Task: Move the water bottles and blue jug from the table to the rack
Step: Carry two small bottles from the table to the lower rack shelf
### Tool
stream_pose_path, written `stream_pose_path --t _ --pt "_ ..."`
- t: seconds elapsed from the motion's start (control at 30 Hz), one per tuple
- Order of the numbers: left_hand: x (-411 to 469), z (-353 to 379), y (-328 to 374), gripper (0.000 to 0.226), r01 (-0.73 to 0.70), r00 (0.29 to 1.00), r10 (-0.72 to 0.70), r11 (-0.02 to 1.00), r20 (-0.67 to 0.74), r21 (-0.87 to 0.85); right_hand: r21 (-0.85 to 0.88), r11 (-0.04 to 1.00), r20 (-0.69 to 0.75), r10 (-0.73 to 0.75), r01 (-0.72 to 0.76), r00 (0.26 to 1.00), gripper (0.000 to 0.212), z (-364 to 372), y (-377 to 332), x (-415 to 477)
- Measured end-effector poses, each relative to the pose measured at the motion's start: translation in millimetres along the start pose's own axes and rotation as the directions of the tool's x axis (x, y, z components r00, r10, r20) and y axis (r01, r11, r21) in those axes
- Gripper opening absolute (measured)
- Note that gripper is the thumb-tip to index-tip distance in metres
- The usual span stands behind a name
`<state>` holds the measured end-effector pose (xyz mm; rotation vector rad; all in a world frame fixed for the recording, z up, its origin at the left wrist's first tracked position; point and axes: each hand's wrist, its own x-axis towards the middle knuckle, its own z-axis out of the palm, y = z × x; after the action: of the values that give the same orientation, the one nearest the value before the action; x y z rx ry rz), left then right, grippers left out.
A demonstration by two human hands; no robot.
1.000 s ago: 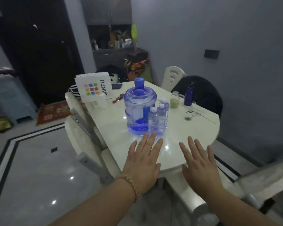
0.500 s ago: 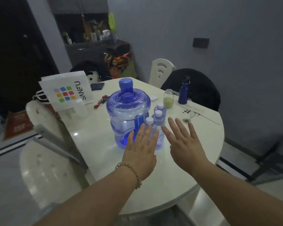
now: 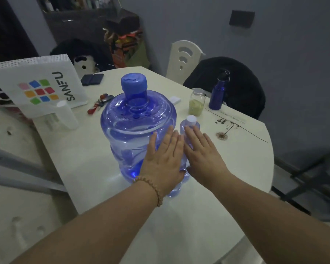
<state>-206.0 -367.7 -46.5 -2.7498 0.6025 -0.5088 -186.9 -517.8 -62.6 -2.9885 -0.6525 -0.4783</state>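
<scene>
Both hands reach out over the worktop (image 3: pixel 208 216) with fingers straight and held close together, gripping nothing. The left hand (image 3: pixel 163 159) lies flat in front of the right flank of the blue jug (image 3: pixel 135 130). The right hand (image 3: pixel 203 156) sits just beside it, its fingertips at the shoulder of a small white-capped water bottle (image 3: pixel 191 120). Whether either palm actually touches plastic cannot be told.

The jug stands upright about the middle of the worktop, cap on. The bottles stand tight against its right side, towards the right edge. Only one cap shows, and another base peeps out below the left hand. So the bottles lie straight ahead of both hands, long axes vertical, with the right hand nearer them and the left nearer the jug. A wrap from the side looks the natural grasp. No rack is in view.
</scene>
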Motion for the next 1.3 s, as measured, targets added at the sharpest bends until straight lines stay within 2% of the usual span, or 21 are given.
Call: stream_pose_path --t 0.1,0.2,0.33,0.4,0.47,0.53,0.63,0.7,0.8,0.9,1.0,1.07,1.2,1.3 --pt "-12 2 0 0.077 -0.047 0.995 0.04 0.996 -0.093 -0.076 0.068 0.998 -0.097 -0.001 0.008 0.995 0.085 6 -7 -5" --pt "-26 5 -8 0.073 -0.148 0.978 0.094 0.94 -0.185 -0.307 0.068 0.997 -0.153 -0.019 0.029 0.988 0.077 0 -19 -10" --pt "-53 5 -18 0.068 -0.181 0.983 0.168 0.849 -0.072 -0.496 0.02 0.999 -0.064 0.026 -0.025 0.998 0.065 -21 -46 -29" --pt "-69 6 -25 0.063 -0.201 0.978 0.205 0.848 -0.046 -0.49 -0.052 0.997 0.04 0.065 -0.063 0.997 0.065 -30 -64 -41" --pt "-83 8 -33 0.069 -0.216 0.975 0.215 0.86 -0.056 -0.462 -0.111 0.989 0.138 0.116 -0.101 0.984 0.062 -32 -81 -56" --pt "-98 12 -37 0.075 -0.19 0.98 0.195 0.874 -0.036 -0.447 -0.162 0.974 0.164 0.182 -0.155 0.969 0.056 -27 -99 -73" --pt "-126 25 -33 0.068 -0.075 0.994 0.108 0.847 0.031 -0.526 -0.18 0.937 0.146 0.327 -0.299 0.934 0.059 -12 -128 -97" --pt "-147 36 -26 0.065 0.014 0.992 0.066 0.805 0.112 -0.594 -0.248 0.885 0.21 0.446 -0.394 0.87 0.065 4 -147 -112" --pt "-170 57 -12 0.069 0.153 0.971 0.005 0.754 0.238 -0.639 -0.267 0.816 0.232 0.571 -0.513 0.788 0.066 21 -169 -127" --pt "-187 72 2 0.074 0.272 0.933 -0.027 0.706 0.359 -0.654 -0.261 0.798 0.265 0.601 -0.543 0.754 0.072 40 -180 -136" --pt "-194 79 16 0.075 0.305 0.915 -0.034 0.71 0.403 -0.634 -0.21 0.782 0.28 0.623 -0.586 0.731 0.076 54 -185 -146" --pt "-192 79 25 0.078 0.304 0.92 -0.065 0.743 0.387 -0.597 -0.189 0.774 0.283 0.632 -0.604 0.721 0.078 62 -186 -155" --pt "-183 73 39 0.076 0.267 0.931 -0.108 0.853 0.35 -0.448 -0.153 0.746 0.193 0.665 -0.648 0.721 0.067 70 -183 -160" --pt "-169 74 43 0.072 0.241 0.916 -0.043 0.854 0.399 -0.462 -0.188 0.766 0.251 0.642 -0.614 0.724 0.071 71 -173 -154"
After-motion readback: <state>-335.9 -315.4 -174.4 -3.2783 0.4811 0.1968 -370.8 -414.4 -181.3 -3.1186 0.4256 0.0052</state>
